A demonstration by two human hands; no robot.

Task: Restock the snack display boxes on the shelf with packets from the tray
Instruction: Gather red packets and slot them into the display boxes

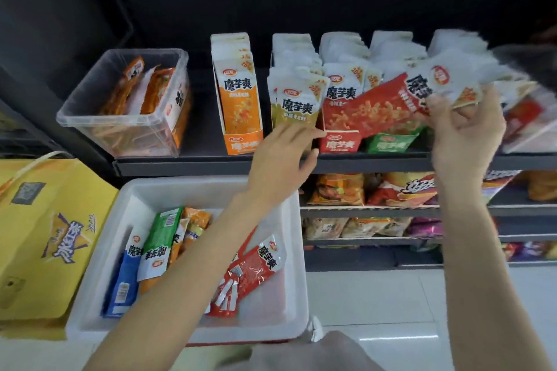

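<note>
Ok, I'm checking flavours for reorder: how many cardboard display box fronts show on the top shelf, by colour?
Orange cardboard display box: 1
Red cardboard display box: 1
Green cardboard display box: 1
Total: 3
The left hand covers any box front below the gold packets.

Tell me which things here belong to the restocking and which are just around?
In use: white plastic tray; red snack packet held by right hand; gold display box touched by left hand.
Around: clear plastic tub; yellow gift bag.
</note>
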